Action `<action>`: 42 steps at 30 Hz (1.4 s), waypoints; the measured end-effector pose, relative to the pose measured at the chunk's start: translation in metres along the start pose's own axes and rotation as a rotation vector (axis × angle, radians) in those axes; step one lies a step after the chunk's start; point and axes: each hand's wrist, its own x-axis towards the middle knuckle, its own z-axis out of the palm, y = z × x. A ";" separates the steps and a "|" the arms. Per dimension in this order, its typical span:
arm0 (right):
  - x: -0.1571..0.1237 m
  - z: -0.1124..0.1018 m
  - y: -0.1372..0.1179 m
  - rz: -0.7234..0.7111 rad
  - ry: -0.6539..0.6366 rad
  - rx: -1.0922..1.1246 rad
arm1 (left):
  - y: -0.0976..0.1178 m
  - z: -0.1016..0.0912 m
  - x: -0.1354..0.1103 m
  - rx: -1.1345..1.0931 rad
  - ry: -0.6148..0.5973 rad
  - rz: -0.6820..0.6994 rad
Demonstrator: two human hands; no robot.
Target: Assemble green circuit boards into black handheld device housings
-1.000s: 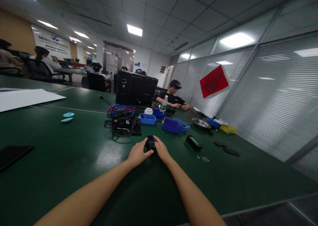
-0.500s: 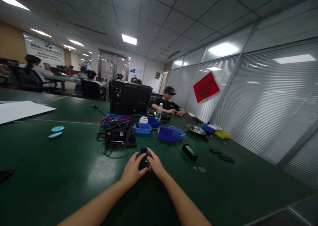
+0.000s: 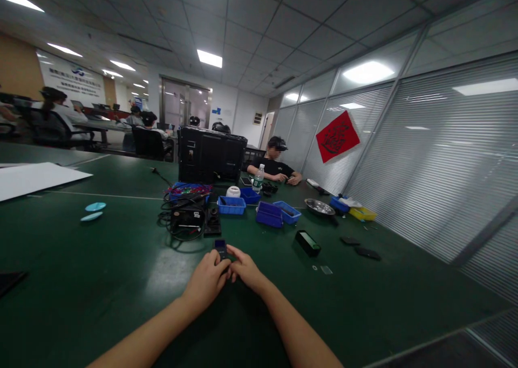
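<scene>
A small black handheld device with a little screen (image 3: 219, 244) is between my hands, low over the green table. My left hand (image 3: 203, 278) is closed on its near and left side, covering much of the lower part. My right hand (image 3: 247, 272) grips from the right, its index fingertip against the device's right edge and its thumb close to my left thumb. The lower end of the device is hidden by my fingers. To the right lies a black rectangular case with a green inside (image 3: 308, 243), near a small clear plate (image 3: 326, 270) and a small ring (image 3: 314, 267).
Ahead are a black box with cables (image 3: 186, 218), a stand (image 3: 212, 222), blue bins (image 3: 232, 205), a bottle (image 3: 258, 178) and a metal bowl (image 3: 319, 207). Flat black pieces (image 3: 367, 253) lie right, a light-blue shell (image 3: 95, 206) left. A co-worker (image 3: 275, 163) sits across the table.
My hands and the device have shifted slightly left. My left hand now covers more of the device's lower part, and the right-hand fingers have moved closer to the left thumb.
</scene>
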 end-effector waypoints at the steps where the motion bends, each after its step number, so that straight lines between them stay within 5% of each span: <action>1: -0.001 0.002 -0.002 -0.007 -0.011 0.005 | -0.001 -0.003 -0.001 0.017 -0.007 0.012; 20: -0.006 0.003 -0.007 0.069 -0.095 -0.182 | -0.045 -0.050 -0.034 0.226 -0.046 -0.117; 31: -0.010 0.003 -0.016 0.083 -0.139 -0.189 | -0.085 -0.090 -0.051 0.280 -0.064 -0.316; 42: -0.014 0.004 -0.027 0.109 -0.147 -0.222 | -0.127 -0.118 -0.052 0.194 -0.013 -0.670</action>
